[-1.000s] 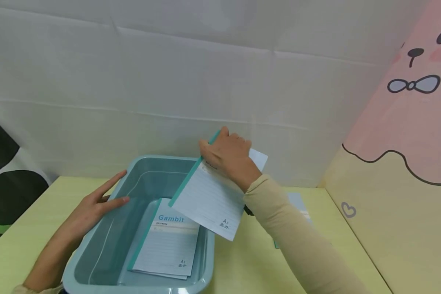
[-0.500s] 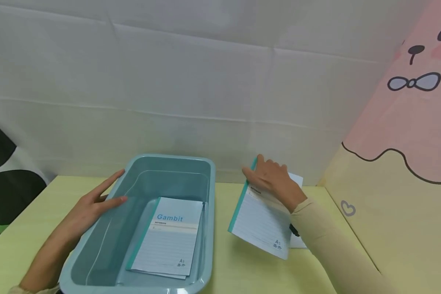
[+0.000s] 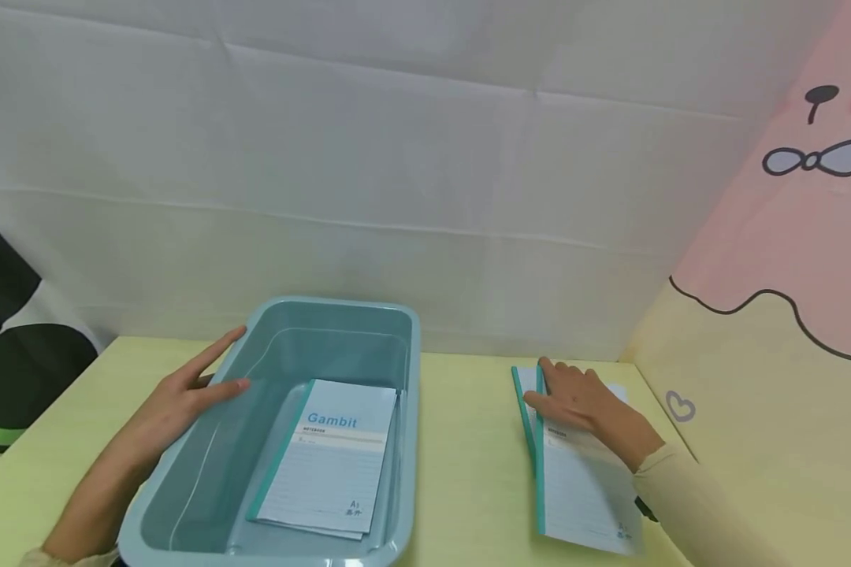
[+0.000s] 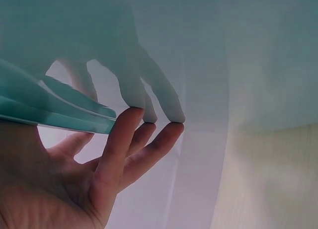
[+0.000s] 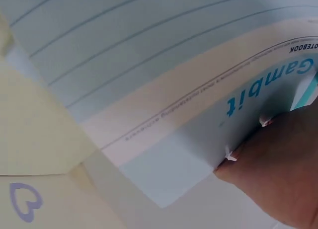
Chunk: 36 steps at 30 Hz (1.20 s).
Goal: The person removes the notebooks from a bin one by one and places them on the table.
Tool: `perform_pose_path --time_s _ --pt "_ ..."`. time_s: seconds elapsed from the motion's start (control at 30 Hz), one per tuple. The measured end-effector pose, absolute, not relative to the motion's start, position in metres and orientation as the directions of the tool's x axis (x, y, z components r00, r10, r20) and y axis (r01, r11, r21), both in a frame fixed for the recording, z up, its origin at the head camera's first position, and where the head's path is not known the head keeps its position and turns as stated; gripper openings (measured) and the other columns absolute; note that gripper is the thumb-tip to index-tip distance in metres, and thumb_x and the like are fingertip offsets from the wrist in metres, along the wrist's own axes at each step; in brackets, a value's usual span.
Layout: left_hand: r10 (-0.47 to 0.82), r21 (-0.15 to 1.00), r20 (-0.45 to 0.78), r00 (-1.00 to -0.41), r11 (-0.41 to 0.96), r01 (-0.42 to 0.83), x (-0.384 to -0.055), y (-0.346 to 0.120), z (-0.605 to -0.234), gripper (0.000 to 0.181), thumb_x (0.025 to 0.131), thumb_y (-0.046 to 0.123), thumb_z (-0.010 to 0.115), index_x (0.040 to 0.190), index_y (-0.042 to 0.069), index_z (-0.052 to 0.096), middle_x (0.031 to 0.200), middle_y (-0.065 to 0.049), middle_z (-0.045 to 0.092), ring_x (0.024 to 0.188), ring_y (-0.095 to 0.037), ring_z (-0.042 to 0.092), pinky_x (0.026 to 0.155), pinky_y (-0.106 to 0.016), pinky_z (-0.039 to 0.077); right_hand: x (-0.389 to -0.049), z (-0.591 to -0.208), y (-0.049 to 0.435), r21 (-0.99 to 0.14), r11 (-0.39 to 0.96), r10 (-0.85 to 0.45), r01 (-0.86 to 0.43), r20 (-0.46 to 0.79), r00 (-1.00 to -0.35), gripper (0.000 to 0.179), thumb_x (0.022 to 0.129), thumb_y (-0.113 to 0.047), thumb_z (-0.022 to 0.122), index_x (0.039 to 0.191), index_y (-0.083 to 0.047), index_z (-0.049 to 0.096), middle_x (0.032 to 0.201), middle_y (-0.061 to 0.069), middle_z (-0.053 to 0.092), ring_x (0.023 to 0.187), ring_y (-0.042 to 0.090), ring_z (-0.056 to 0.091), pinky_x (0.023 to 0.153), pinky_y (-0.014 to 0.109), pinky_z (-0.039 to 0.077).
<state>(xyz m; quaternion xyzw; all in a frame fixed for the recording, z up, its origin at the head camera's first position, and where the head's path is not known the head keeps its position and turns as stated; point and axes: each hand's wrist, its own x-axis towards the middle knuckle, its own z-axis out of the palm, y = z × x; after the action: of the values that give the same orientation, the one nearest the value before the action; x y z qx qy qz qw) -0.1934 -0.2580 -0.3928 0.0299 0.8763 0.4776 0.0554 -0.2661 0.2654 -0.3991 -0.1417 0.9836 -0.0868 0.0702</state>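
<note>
My right hand [image 3: 581,398] grips a notebook [image 3: 589,480] by its upper part. The cover is pale blue and white with a teal spine; "Gambit" is readable on it in the right wrist view. Beneath and left of it, a second notebook [image 3: 527,398] shows on the table, mostly covered. On the other side, my left hand [image 3: 173,409] holds the left rim of a blue-grey plastic basin [image 3: 411,409], thumb over the inside. In the left wrist view its fingertips [image 4: 175,128] touch the outer wall. Inside the basin lies a Gambit notebook [image 3: 326,465], with another edge visible under it.
The yellow table [image 3: 468,441] runs between the basin and the right-hand notebooks. A white sheet-like wall [image 3: 425,197] stands behind. At the right is a side wall [image 3: 766,378] with a pink cartoon animal.
My right hand has carried its notebook from above the basin's right side to the right and down, over the other notebook. The left hand has stayed on the basin's rim.
</note>
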Motion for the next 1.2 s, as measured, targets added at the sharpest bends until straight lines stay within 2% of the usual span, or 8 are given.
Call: perform_pose_path --time_s 0.2,0.5,0.83,1.03,1.2 --pt "0.108 0.844 -0.064 -0.992 0.537 0.004 -0.194 -0.257 -0.392 0.077 0.107 0.043 0.053 0.167 0.040 0.005 0.169 -0.032 0.023 0.133 -0.056 0.051 0.079 -0.047 0.058 -0.248 -0.420 0.285 -0.205 0.941 -0.304 -0.269 -0.162 -0.939 0.072 0.102 -0.040 0.051 0.155 0.006 0.039 0.151 0.033 0.051 0.141 0.054 0.047 0.111 0.074 0.031" --pt "0.108 0.852 -0.053 -0.993 0.523 0.011 -0.193 -0.258 -0.394 0.077 0.108 0.042 0.054 0.168 0.040 0.005 0.168 -0.032 0.024 0.130 -0.054 0.055 0.079 -0.048 0.060 -0.231 -0.443 0.283 -0.235 0.932 -0.323 -0.275 -0.199 -0.925 0.070 0.099 -0.039 0.058 0.152 0.003 0.046 0.150 0.032 0.054 0.142 0.053 0.048 0.113 0.074 0.030" --pt "0.109 0.856 -0.050 -0.993 0.517 0.013 -0.194 -0.257 -0.395 0.077 0.107 0.042 0.054 0.168 0.040 0.006 0.170 -0.030 0.022 0.133 -0.055 0.052 0.081 -0.048 0.059 -0.218 -0.460 0.279 -0.190 0.943 -0.314 -0.272 -0.240 -0.919 0.078 0.092 -0.053 0.067 0.147 -0.001 0.051 0.143 0.028 0.059 0.134 0.049 0.055 0.108 0.071 0.036" --pt "0.110 0.855 -0.055 -0.992 0.518 0.010 -0.195 -0.258 -0.395 0.077 0.108 0.042 0.054 0.168 0.039 0.006 0.170 -0.029 0.022 0.134 -0.054 0.052 0.081 -0.045 0.057 -0.215 -0.461 0.281 -0.142 0.941 -0.331 -0.308 -0.187 -0.925 0.084 0.085 -0.068 0.071 0.137 -0.003 0.056 0.124 0.017 0.065 0.115 0.036 0.063 0.098 0.064 0.045" --pt "0.108 0.854 -0.054 -0.993 0.520 0.010 -0.195 -0.257 -0.395 0.077 0.107 0.042 0.054 0.168 0.038 0.006 0.169 -0.031 0.024 0.131 -0.054 0.054 0.080 -0.045 0.059 -0.213 -0.460 0.282 -0.106 0.936 -0.348 -0.337 -0.125 -0.929 0.082 0.081 -0.075 0.072 0.125 -0.007 0.059 0.111 0.009 0.062 0.097 0.022 0.056 0.086 0.055 0.051"
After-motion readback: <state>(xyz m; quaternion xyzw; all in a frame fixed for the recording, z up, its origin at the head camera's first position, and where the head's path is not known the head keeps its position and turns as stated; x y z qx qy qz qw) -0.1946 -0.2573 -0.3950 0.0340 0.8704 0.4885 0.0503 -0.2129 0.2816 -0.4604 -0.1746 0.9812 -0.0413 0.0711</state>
